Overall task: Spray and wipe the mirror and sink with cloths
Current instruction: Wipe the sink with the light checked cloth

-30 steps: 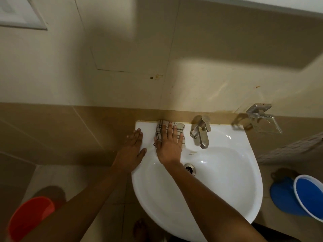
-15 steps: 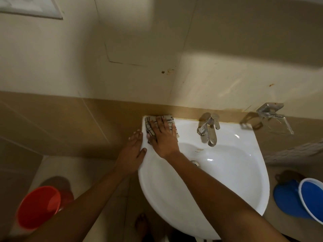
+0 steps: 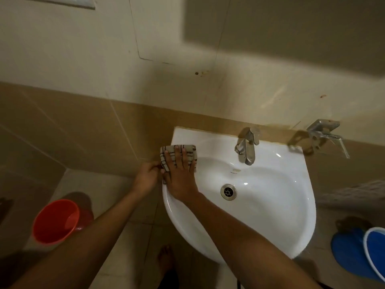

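Observation:
A white wall-hung sink (image 3: 291,205) fills the middle of the head view. A beige checked cloth (image 3: 188,149) lies on its left rim and hangs a little over the outer edge. My right hand (image 3: 180,176) lies flat on the cloth with straight fingers and presses it onto the rim. Beside the sink's outer left edge, my left hand (image 3: 145,178) has its fingers curled and pinches the overhanging edge of the cloth. Only the corner of a framed panel (image 3: 83,3), possibly the mirror, shows at the top left.
A steel tap (image 3: 246,147) stands at the sink's back, with the drain (image 3: 228,191) below it. A metal holder (image 3: 320,134) sticks out of the wall on the right. On the floor are a red bucket (image 3: 55,222) at left and a blue bucket (image 3: 375,253) at right. My bare foot (image 3: 165,259) is under the sink.
My right hand slid the cloth from the sink's back rim leftward and down onto the left rim. My left hand went from resting flat on the rim to curling at the cloth's edge.

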Motion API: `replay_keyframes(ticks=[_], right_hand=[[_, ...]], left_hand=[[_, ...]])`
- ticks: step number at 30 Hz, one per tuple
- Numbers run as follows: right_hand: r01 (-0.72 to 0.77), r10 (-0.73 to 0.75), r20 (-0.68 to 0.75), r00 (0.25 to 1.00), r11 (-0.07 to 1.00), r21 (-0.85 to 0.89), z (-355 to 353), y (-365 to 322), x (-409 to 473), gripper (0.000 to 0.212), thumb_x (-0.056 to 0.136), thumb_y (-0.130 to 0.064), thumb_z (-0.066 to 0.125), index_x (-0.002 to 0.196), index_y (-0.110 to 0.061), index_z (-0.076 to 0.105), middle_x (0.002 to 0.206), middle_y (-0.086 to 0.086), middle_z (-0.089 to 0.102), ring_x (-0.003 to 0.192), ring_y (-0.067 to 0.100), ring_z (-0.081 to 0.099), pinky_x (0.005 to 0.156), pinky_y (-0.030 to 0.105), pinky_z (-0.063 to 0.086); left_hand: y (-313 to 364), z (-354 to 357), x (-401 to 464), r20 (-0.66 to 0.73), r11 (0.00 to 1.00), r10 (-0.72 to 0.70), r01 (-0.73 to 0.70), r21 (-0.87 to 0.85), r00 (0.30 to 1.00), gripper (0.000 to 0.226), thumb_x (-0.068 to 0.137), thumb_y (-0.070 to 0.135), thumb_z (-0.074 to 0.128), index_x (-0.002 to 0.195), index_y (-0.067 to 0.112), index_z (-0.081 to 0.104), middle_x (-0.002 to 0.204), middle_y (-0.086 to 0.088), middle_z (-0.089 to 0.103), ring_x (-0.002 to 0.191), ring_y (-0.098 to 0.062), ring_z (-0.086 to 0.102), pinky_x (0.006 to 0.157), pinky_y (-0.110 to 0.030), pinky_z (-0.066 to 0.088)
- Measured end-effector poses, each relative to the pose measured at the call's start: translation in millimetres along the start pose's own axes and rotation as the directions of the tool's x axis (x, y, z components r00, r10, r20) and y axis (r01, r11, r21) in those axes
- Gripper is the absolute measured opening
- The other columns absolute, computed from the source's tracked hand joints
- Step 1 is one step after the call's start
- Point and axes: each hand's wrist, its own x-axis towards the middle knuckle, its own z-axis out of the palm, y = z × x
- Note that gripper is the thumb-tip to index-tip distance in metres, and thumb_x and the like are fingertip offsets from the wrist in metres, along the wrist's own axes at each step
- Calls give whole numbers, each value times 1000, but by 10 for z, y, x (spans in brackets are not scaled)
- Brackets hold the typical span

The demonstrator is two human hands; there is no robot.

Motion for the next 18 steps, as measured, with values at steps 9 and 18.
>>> replay_keyframes(ticks=[9, 18], right_hand=[[13, -51, 227, 972, 986, 167, -4, -150, -1170, 68, 102, -33, 39, 154, -32, -4, 162, 3, -17, 149, 30, -10, 115, 59, 15], [176, -180, 199, 963, 984, 37, -284, 571, -2243, 67, 94, -46, 34, 155, -32, 8, 161, 5, 19, 142, 32, 32, 97, 53, 45]], left_hand=[[-103, 214, -752, -224, 990, -143, 138, -37, 964, 35, 87, 3, 47, 60, 13, 66, 63, -6, 64, 65, -20, 58, 67, -29, 44], [16, 691, -1515, -175, 854, 169, -56, 517, 970, 33, 86, 2, 50, 118, 1, 58, 125, -17, 56, 113, -37, 54, 90, -43, 47]])
